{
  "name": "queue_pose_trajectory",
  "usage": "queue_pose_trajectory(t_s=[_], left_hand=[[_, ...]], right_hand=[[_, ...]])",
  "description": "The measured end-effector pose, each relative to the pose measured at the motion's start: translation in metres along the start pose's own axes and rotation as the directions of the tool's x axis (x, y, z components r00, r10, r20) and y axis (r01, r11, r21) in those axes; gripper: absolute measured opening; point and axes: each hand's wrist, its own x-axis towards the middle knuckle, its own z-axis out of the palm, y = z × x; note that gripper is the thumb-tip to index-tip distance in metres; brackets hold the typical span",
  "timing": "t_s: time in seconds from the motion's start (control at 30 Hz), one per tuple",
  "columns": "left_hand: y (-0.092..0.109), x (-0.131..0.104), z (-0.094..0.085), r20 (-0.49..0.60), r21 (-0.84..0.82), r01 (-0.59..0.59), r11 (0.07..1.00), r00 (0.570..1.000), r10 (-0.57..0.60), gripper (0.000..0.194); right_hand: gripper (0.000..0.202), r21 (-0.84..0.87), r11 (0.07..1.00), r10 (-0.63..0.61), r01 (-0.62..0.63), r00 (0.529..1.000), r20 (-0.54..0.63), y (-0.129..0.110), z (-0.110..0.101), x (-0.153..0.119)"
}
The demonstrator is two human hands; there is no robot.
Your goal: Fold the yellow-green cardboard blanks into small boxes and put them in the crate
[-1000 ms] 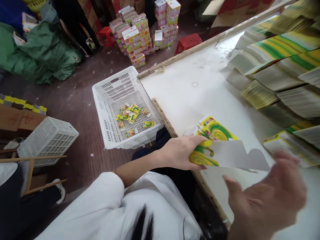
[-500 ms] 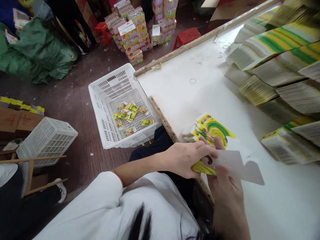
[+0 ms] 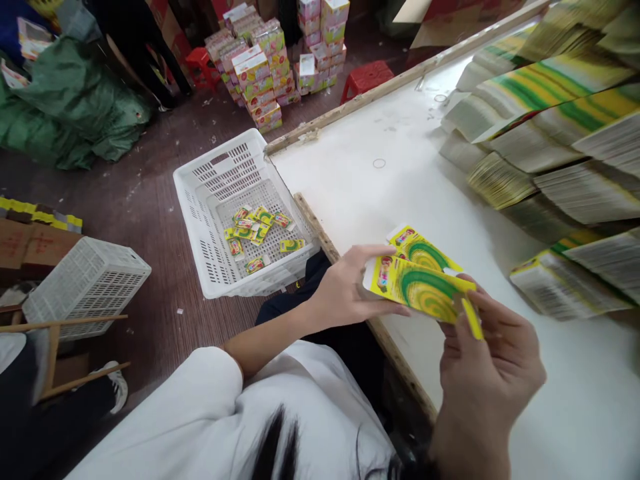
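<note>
A small yellow paper carton (image 3: 417, 288) with a green swirl is held above the near edge of the table, printed face up. Its left end lies between the fingers and thumb of my left hand (image 3: 345, 283). At the other end my right hand (image 3: 493, 353) pinches the carton, where a yellow flap stands bent up by the thumb. Just behind it, partly covered, other yellow cartons (image 3: 417, 241) of the same print lie on the white tabletop (image 3: 340, 177).
Left of the table stands a white plastic crate (image 3: 200, 247) with several small yellow cartons (image 3: 260, 232) inside. Stacks of flat printed cartons (image 3: 555, 140) fill the table's right side. A wooden strip (image 3: 320, 223) edges the table. Behind are a red stool (image 3: 367, 79) and stacked boxes (image 3: 255, 83).
The carton has turned from its plain grey side to its printed side. My right hand has moved right and up to its right end; my left hand has shifted left and up to its left end.
</note>
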Motion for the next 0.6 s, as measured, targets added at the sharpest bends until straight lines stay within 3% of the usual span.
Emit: queue_pose_trajectory(t_s=[0.03,0.1,0.17,0.27,0.37,0.53,0.6], left_hand=[[0.004,0.000,0.001,0.006,-0.169,0.047,0.984,0.999,-0.047,0.064],[0.009,0.000,0.006,0.012,-0.477,0.133,0.869,0.989,-0.145,0.056],[0.011,0.002,0.011,-0.040,-0.663,0.146,0.734,0.973,-0.229,0.043],[0.012,0.008,0.015,-0.143,-0.755,0.126,0.644,0.926,-0.350,0.035],[0.011,0.009,0.020,-0.187,-0.778,0.108,0.620,0.901,-0.392,0.037],[0.008,-0.001,0.028,-0.237,-0.733,0.069,0.676,0.906,-0.350,0.038],[0.007,-0.002,0.028,-0.239,-0.717,0.084,0.692,0.903,-0.357,0.040]], right_hand=[[0.028,0.002,1.000,-0.015,0.014,0.997,0.078,0.001,0.000,-0.001],[0.035,-0.036,0.996,-0.073,0.086,0.961,0.268,0.005,-0.003,-0.003],[0.044,-0.085,0.981,-0.129,0.175,0.910,0.395,0.010,-0.008,-0.004],[0.051,-0.189,0.939,-0.146,0.288,0.829,0.540,0.012,-0.016,-0.003],[0.047,-0.204,0.943,-0.081,0.264,0.774,0.627,0.011,-0.018,0.001],[0.031,-0.057,0.998,-0.012,0.038,0.914,0.406,0.016,-0.005,-0.002],[0.029,-0.042,0.999,0.004,0.015,0.907,0.421,0.019,0.001,-0.006]])
